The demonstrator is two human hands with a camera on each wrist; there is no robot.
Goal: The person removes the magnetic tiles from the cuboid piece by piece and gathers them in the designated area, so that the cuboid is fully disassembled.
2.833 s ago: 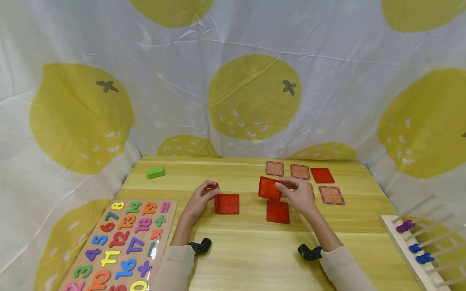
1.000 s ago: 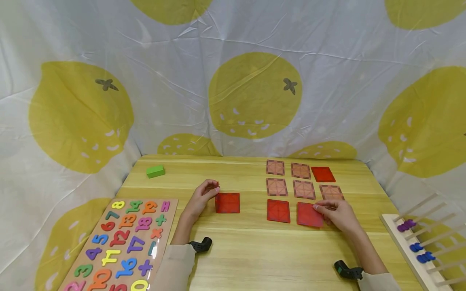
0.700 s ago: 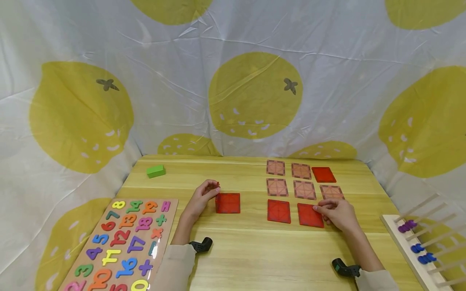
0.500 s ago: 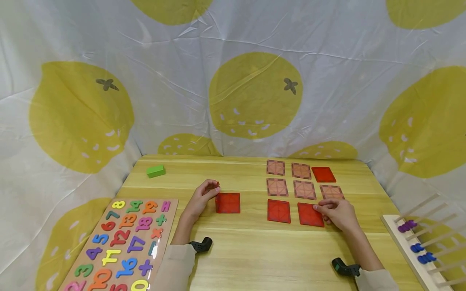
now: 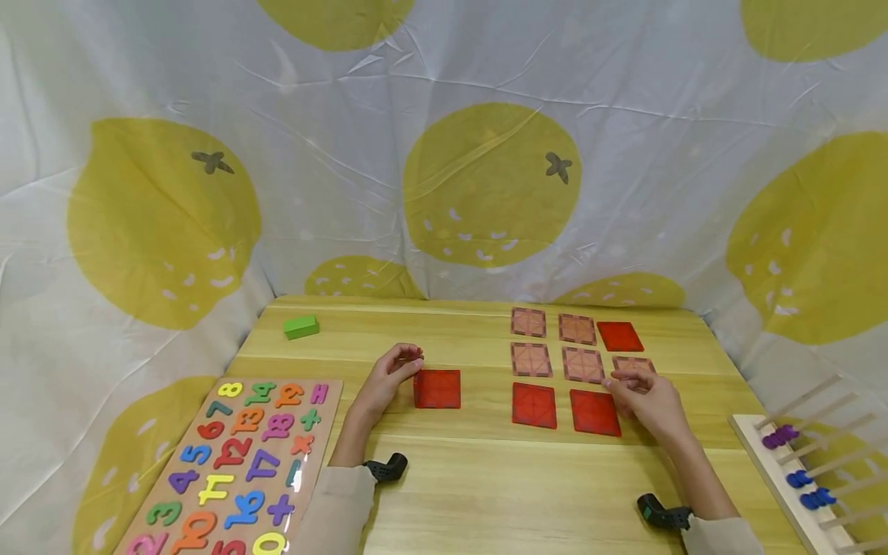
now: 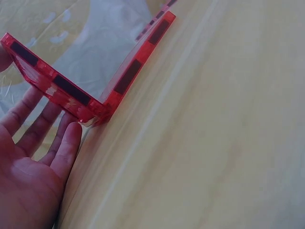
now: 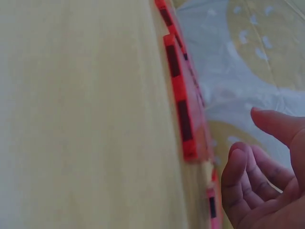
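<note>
My left hand (image 5: 380, 388) pinches a red magnetic tile (image 6: 51, 75) near its upper edge and keeps it standing up. Its lower edge meets a second red magnetic tile (image 5: 438, 390) lying flat, so the two form an L in the left wrist view. My right hand (image 5: 650, 404) hovers at the right of another flat red tile (image 5: 593, 413). In the right wrist view, that hand's thumb and fingers (image 7: 236, 167) are apart with nothing between them. Left of that tile lies one more red tile (image 5: 534, 405). Part of a pale pink tile (image 5: 633, 364) is hidden behind the right hand.
Several pale pink tiles (image 5: 531, 360) and a red tile (image 5: 620, 336) lie in rows at the back right. A number puzzle board (image 5: 236, 462) is at the left, a green block (image 5: 301, 327) at the back left, and a bead-and-peg stand (image 5: 784, 470) at the right edge.
The right hand carried a red tile rightward, laid it flat beside another and has let go, lifting slightly. The left hand still holds its upright tile in place.
</note>
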